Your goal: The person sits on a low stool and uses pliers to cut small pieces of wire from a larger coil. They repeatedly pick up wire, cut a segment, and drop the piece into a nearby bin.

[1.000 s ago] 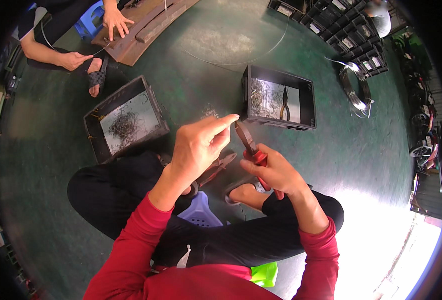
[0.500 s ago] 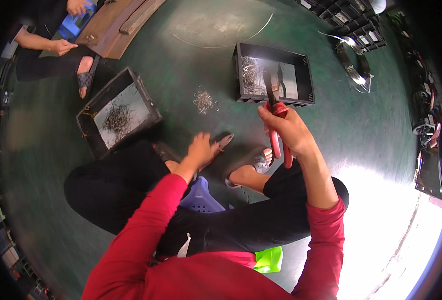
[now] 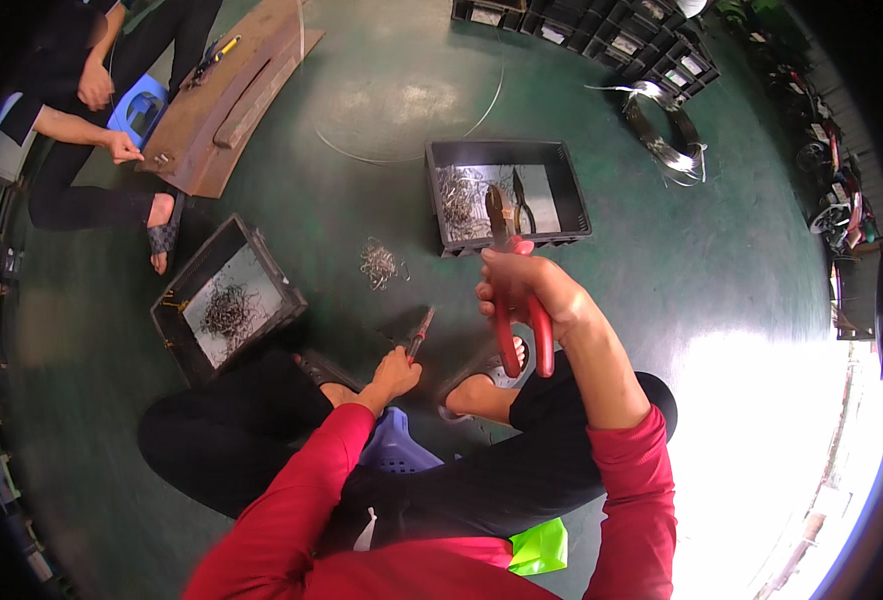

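My right hand [image 3: 540,285] is raised in front of me, closed round red-handled pliers [image 3: 542,345] with the dark jaws pointing away. Lower and to the left, my left hand [image 3: 396,374] is closed on a second pair of pliers [image 3: 424,328], its jaws pointing away from me. A small pile of bent metal hooks [image 3: 379,264] lies on the green floor beyond that hand. Past the right hand stands a black crate [image 3: 507,152] holding similar metal pieces and another dark pair of pliers [image 3: 524,203].
At my left is another black crate [image 3: 287,290] with a heap of metal pieces. A person [image 3: 127,148] works beside a wooden bench [image 3: 190,160] at far left. A wire coil [image 3: 690,150] and stacked black crates [image 3: 602,45] are at far right. I sit on a purple stool [image 3: 394,447].
My left hand has closed round the second pliers, which now point more upright. My right hand has shifted left with its pliers. The whole view has tilted, so the surroundings sit lower.
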{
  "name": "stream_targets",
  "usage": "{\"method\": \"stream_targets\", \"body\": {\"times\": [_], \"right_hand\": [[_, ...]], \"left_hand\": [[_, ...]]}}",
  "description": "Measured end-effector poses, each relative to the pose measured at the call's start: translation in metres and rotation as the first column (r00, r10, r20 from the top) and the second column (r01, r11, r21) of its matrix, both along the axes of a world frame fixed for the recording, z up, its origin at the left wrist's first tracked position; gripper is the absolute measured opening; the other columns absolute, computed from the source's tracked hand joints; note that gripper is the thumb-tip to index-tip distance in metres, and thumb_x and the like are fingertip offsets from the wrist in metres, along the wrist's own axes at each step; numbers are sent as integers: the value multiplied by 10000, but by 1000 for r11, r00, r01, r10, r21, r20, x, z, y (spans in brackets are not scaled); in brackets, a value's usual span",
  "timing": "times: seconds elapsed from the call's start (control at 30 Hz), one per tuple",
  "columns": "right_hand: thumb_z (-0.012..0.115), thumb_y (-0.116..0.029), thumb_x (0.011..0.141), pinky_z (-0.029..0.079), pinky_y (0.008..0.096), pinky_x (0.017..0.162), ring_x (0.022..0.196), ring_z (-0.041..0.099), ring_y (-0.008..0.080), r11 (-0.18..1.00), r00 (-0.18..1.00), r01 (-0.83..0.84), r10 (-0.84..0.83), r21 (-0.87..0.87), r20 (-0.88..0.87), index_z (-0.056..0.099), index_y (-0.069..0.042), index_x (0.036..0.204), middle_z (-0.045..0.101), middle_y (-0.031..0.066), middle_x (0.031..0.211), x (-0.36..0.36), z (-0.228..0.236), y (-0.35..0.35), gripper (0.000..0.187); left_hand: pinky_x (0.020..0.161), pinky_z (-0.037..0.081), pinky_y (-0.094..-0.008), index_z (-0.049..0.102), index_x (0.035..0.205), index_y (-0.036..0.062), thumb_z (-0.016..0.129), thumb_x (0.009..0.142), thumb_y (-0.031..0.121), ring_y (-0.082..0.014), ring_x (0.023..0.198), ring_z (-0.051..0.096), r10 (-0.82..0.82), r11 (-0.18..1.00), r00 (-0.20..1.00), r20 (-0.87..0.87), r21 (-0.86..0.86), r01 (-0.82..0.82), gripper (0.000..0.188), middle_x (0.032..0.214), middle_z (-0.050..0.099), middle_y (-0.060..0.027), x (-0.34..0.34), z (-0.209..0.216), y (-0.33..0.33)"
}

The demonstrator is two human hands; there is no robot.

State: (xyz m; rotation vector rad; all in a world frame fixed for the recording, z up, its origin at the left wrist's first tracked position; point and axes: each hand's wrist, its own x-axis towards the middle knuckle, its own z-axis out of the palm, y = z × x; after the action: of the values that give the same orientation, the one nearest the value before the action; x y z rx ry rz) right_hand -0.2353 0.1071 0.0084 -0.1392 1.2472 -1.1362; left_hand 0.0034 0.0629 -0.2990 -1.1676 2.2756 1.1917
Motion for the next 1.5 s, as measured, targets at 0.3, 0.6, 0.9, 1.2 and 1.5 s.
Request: {"method": "stream_targets", "body": {"times": [0.3,0.6,0.9,1.2,1.5], "right_hand": [[678,-354,875,501,354,627,607,536,151,982,982,181,-178,-59,56,500,-89,889,530,14,727,18,-2,-15,320],[640,-365,904,367,276,478,497,405,86,989,954,131,-143,-61,-262,446,-141,740,432,-46,618,86,-31,-49,338],[625,-330,920,320,265,445,456,346,68,996,905,74,-90,-54,-415,405,-158,676,368,-76,562,103,-37,-62,371],[632,-326,914,321,263,446,468,347,62,998,884,60,-68,-33,-462,419,-142,706,389,-65,589,106,-44,-62,350],[638,-379,885,416,321,513,525,481,143,999,671,6,24,37,-741,499,-53,776,505,27,626,102,-57,-62,371]], "left_hand": [[758,510,-331,538,1209,-11,593,798,112,-247,917,647,584,770,757,-293,495,-403,433,999,648,-152,-19,95,-52],[694,460,-242,466,1375,79,538,824,2,-117,788,563,581,799,589,-562,532,-281,561,1028,652,-55,16,240,-83],[817,466,-266,373,1462,140,553,832,30,-136,886,601,440,898,618,-651,336,-286,665,1035,672,-81,30,235,-75],[874,457,-288,381,1451,117,545,828,22,-187,950,619,404,915,666,-628,266,-304,652,1071,657,-128,30,249,-72],[676,530,-294,460,1366,43,522,853,-14,-137,816,610,283,952,679,-677,112,-284,519,1045,603,-71,33,265,-66]]}}
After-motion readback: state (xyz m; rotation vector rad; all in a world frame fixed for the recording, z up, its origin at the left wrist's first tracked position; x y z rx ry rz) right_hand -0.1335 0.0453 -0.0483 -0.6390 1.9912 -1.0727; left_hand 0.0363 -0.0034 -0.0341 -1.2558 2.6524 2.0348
